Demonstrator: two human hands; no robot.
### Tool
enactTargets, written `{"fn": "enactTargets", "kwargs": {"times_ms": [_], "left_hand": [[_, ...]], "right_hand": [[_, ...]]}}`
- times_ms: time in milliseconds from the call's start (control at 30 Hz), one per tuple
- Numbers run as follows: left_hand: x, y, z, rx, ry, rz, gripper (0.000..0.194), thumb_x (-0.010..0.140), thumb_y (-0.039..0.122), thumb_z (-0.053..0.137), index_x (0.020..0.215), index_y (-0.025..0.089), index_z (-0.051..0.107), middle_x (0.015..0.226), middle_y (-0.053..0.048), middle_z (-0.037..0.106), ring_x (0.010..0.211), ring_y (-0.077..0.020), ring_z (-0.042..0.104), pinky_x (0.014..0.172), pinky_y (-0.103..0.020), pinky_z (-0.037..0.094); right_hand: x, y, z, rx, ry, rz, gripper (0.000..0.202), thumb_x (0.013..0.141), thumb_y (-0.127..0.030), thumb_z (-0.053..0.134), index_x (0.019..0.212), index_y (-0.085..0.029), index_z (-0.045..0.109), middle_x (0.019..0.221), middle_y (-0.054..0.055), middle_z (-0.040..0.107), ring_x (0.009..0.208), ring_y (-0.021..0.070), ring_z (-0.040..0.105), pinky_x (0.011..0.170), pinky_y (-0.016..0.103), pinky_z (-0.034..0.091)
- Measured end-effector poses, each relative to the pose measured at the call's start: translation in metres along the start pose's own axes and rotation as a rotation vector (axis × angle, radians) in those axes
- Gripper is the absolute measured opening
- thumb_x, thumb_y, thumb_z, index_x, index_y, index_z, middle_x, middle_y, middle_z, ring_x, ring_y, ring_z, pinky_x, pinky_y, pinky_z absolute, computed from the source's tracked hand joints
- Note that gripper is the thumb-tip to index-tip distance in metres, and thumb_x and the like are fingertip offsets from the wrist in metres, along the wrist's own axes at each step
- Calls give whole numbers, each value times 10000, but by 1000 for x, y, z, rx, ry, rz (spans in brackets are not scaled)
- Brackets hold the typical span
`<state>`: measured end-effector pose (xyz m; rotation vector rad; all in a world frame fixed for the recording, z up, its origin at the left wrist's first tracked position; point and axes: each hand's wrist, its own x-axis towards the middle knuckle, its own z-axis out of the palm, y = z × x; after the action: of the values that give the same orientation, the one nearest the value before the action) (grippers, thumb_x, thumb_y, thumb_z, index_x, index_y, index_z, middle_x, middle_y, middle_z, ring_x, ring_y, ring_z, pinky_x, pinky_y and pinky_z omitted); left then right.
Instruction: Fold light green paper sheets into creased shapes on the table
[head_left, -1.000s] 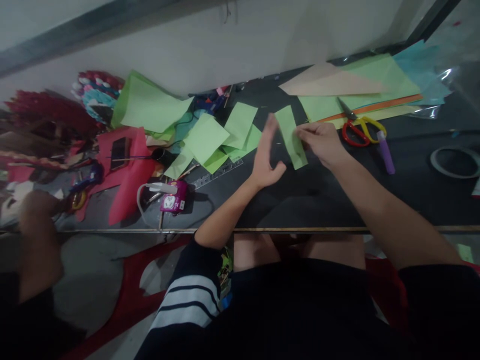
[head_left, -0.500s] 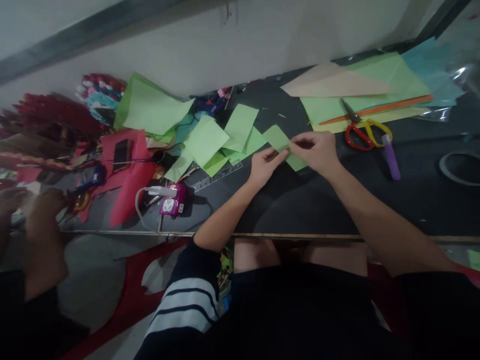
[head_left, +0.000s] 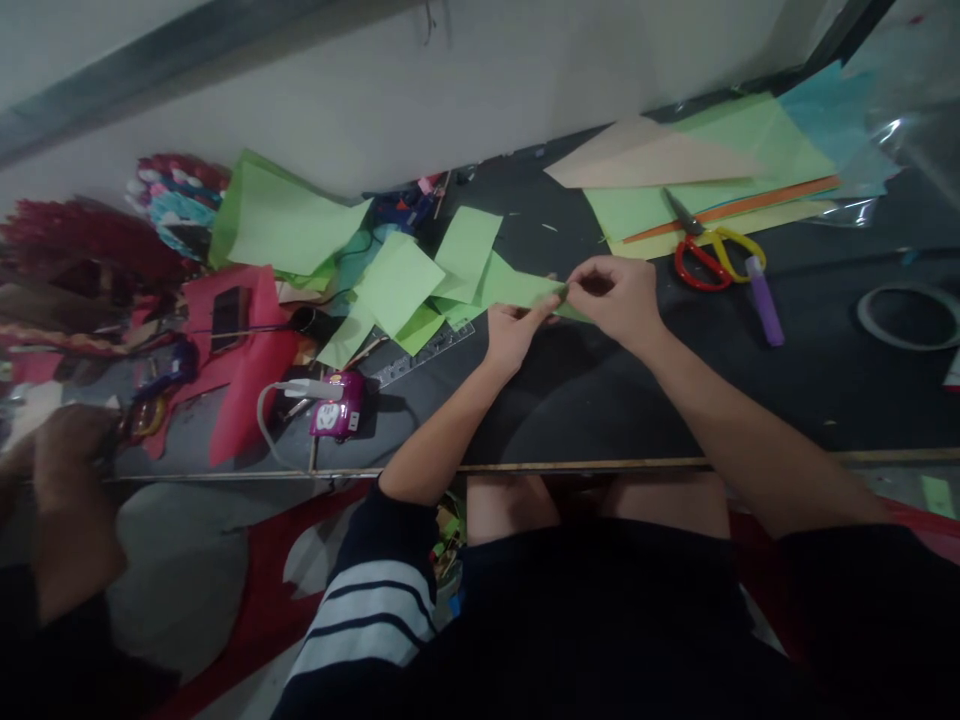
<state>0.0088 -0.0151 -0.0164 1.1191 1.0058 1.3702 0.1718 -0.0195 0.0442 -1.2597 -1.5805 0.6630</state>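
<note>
My left hand (head_left: 516,332) pinches a small piece of green paper (head_left: 573,312) above the dark table, its fingers partly behind the sheet. Close beside it, my right hand (head_left: 619,298) has thumb and forefinger pressed together at the paper's upper corner. The paper is seen nearly edge-on and mostly covered by the fingers. Just left of my hands lie loose green paper pieces (head_left: 399,285), with a clear ruler (head_left: 424,357) partly under them.
Scissors (head_left: 709,250) and a purple glue stick (head_left: 765,302) lie right of my hands, near large paper sheets (head_left: 667,155). A tape roll (head_left: 909,316) is far right. A purple socket adapter (head_left: 337,405) stands left. Another person's hands (head_left: 75,435) work at far left.
The green paper between my hands was spread flat to view and now shows as a narrow strip. The view has shifted slightly, and the other person's hands have moved a little.
</note>
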Motion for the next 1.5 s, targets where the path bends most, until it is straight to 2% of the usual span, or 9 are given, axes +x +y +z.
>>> {"fn": "enactTargets", "kwargs": {"times_ms": [200,433,667,867,1067,1200,1333,1400,1500], "left_hand": [[-5,3,0,184,-7,182,182,878,428,895,949,261,899,1042,-39,884,941,-237,847,876,-393,721],[-5,6,-5,152,48,446,400,893,674,811,978,293,900,1062,-57,884,1022,-271,851,990,-448,699],[-5,16,-13,207,8,444,414,913,694,783,980,299,888,1080,-43,881,1048,-283,840,1035,-483,687],[18,21,-35,81,270,300,564,780,806,839,1021,297,844,1093,-32,865,1096,-280,805,937,-434,704],[24,11,-29,-37,-2,-19,580,679,710,941,900,190,808,908,-90,836,747,-206,768,612,-334,654],[13,24,-24,-91,-396,-267,593,613,711,978,830,213,739,570,21,637,497,-121,631,491,-251,545],[5,40,-27,-90,-676,-416,621,561,697,1023,753,212,686,513,45,571,422,-81,547,424,-205,446],[5,37,-30,-63,-717,-433,641,591,744,988,816,206,723,567,2,644,483,-121,626,472,-228,513],[15,19,-35,84,-496,-274,739,748,906,759,1022,219,780,731,-61,765,638,-190,741,558,-269,597]], "right_hand": [[-1,-4,1,-29,-52,-3,61,682,-249,709,621,-247,705,641,16,722,648,203,683,669,329,555],[-2,1,-2,-24,30,-1,70,649,-183,704,625,-249,698,615,-1,691,638,205,678,693,350,559],[0,8,-8,5,9,42,85,634,-188,708,596,-261,689,610,10,668,646,225,673,735,393,565],[9,28,-15,7,113,58,107,668,-191,688,586,-246,646,561,-26,575,587,169,548,629,339,481],[5,29,0,178,148,-42,100,835,-298,692,759,-246,730,717,14,679,650,177,634,705,352,556],[-1,24,-4,3,38,-250,210,915,-417,737,1068,-300,819,1114,85,807,1055,282,753,919,451,609],[-2,24,-8,-231,-93,-457,101,941,-452,766,948,-383,839,1318,39,788,1316,332,690,1151,574,494],[-1,25,-8,-270,-137,-475,127,948,-464,767,868,-388,830,1291,21,798,1308,336,698,1179,594,458],[0,25,-10,-214,-111,-443,166,951,-455,757,832,-356,814,1216,36,820,1286,337,710,1189,571,447]]}}
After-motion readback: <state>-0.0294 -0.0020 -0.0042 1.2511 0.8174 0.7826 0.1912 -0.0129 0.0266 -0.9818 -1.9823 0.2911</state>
